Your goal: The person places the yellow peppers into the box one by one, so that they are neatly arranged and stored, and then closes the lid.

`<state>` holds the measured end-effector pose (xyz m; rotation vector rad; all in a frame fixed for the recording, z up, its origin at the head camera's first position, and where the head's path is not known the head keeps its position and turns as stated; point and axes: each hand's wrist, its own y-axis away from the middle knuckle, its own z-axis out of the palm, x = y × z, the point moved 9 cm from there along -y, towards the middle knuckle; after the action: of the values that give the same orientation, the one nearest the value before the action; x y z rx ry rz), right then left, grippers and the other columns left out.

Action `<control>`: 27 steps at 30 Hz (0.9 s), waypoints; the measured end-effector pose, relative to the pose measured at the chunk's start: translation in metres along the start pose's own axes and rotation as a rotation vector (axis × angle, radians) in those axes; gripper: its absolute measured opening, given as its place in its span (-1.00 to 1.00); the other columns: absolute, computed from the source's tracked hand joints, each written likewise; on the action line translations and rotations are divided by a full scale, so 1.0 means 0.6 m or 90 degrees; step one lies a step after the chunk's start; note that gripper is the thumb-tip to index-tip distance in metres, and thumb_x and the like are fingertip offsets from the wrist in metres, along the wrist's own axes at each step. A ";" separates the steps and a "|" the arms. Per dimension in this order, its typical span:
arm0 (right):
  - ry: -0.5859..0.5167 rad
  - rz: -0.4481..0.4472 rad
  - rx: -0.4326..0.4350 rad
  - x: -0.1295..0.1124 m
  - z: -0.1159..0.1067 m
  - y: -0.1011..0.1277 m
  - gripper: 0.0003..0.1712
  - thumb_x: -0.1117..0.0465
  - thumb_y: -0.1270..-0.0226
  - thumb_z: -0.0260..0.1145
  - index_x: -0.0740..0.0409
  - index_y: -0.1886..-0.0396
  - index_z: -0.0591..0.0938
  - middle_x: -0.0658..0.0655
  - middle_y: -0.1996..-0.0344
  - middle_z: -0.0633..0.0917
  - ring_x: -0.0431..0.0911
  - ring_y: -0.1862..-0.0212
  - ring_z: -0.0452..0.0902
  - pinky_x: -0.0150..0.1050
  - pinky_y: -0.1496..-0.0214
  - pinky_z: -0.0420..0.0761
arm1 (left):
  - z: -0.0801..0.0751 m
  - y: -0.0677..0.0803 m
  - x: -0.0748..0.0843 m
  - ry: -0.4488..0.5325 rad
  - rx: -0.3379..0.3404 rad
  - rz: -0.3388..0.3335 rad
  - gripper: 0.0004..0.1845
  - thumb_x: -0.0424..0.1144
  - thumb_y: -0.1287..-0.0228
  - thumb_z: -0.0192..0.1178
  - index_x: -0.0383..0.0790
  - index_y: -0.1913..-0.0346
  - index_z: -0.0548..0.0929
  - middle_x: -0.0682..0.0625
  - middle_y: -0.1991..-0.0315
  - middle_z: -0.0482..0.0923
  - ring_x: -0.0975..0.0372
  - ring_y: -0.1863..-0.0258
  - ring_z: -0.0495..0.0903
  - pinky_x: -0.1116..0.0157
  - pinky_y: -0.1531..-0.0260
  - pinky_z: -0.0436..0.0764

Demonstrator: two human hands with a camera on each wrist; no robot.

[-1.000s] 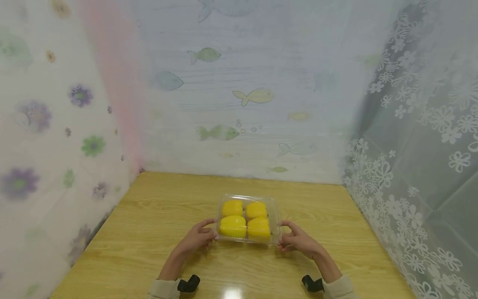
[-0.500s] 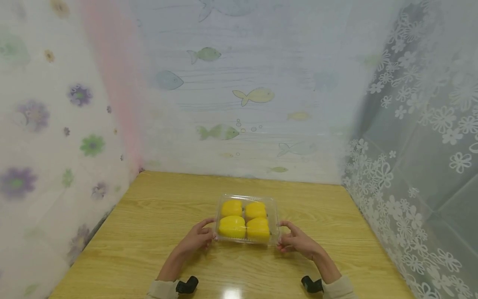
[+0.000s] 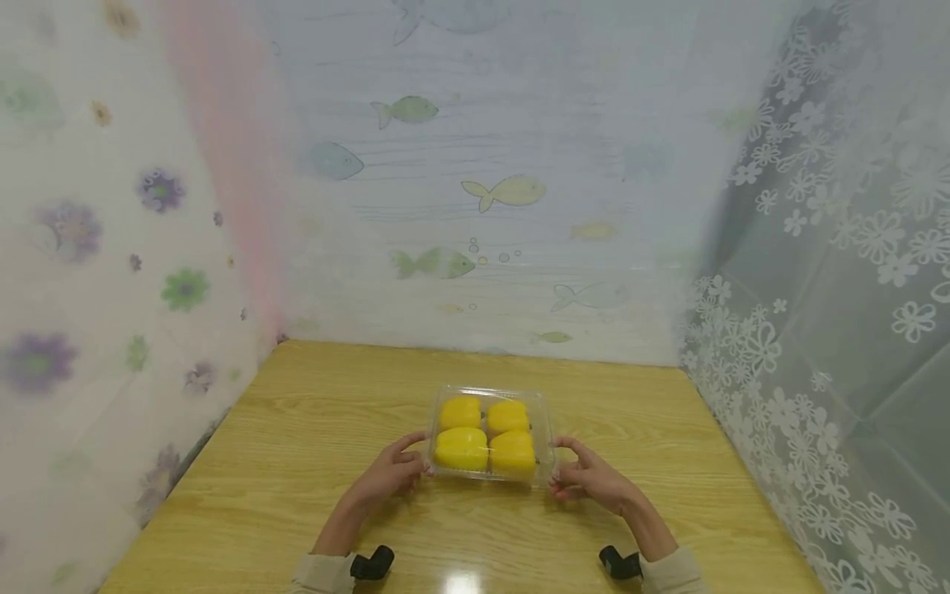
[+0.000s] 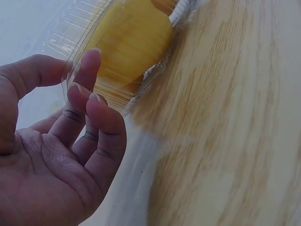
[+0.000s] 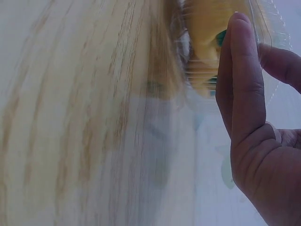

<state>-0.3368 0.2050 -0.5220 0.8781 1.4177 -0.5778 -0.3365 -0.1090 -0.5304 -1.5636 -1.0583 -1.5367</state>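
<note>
Indoors, curtains printed with fish (image 3: 505,191) and flowers (image 3: 824,247) wall off three sides of your wooden table (image 3: 297,462), where a clear plastic clamshell box (image 3: 491,394) sits near the middle, just ahead of your arms. Four yellow bell peppers (image 3: 486,437) fill it in two rows. Your left hand (image 3: 389,472) pinches the box's near left corner, fingertips (image 4: 89,70) curled onto the ribbed wall and thumb over the rim. Your right hand (image 3: 590,477) clamps the near right corner the same way, one finger (image 5: 242,70) pressed flat along the side. Both grips sit only at the near edge, so a lift from here could tip the far end down; squeezing the thin plastic harder could buckle a wall or pop the lid, and the peppers might spill out.
</note>
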 end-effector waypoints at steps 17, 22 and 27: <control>-0.001 0.004 0.019 0.002 -0.004 0.002 -0.15 0.22 -0.56 0.20 0.33 -0.59 -0.07 0.22 0.19 0.73 -0.03 0.14 0.70 -0.16 0.07 0.73 | 0.001 0.001 -0.003 0.010 -0.011 -0.010 -0.27 -0.22 -0.52 0.16 -0.32 -0.59 0.09 -0.13 0.16 0.71 0.27 0.42 0.42 0.34 0.37 0.51; 0.009 0.004 0.026 -0.001 -0.005 0.002 -0.14 0.20 -0.56 0.20 0.32 -0.59 -0.08 0.22 0.18 0.73 0.01 0.11 0.71 -0.11 0.03 0.72 | -0.004 0.001 -0.003 0.007 -0.012 -0.011 -0.26 -0.19 -0.52 0.17 -0.34 -0.59 0.10 -0.25 0.11 0.71 0.26 0.41 0.44 0.35 0.37 0.52; 0.019 -0.001 0.024 -0.005 -0.006 0.002 -0.14 0.19 -0.58 0.17 0.39 -0.59 -0.08 0.31 0.10 0.72 0.05 0.04 0.71 -0.06 -0.05 0.70 | -0.012 0.004 0.000 -0.007 0.006 -0.011 -0.26 -0.17 -0.50 0.20 -0.32 -0.58 0.14 -0.31 0.07 0.71 0.28 0.43 0.45 0.34 0.38 0.50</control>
<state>-0.3383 0.2084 -0.5185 0.9190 1.4381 -0.5959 -0.3374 -0.1166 -0.5300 -1.5619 -1.0874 -1.5336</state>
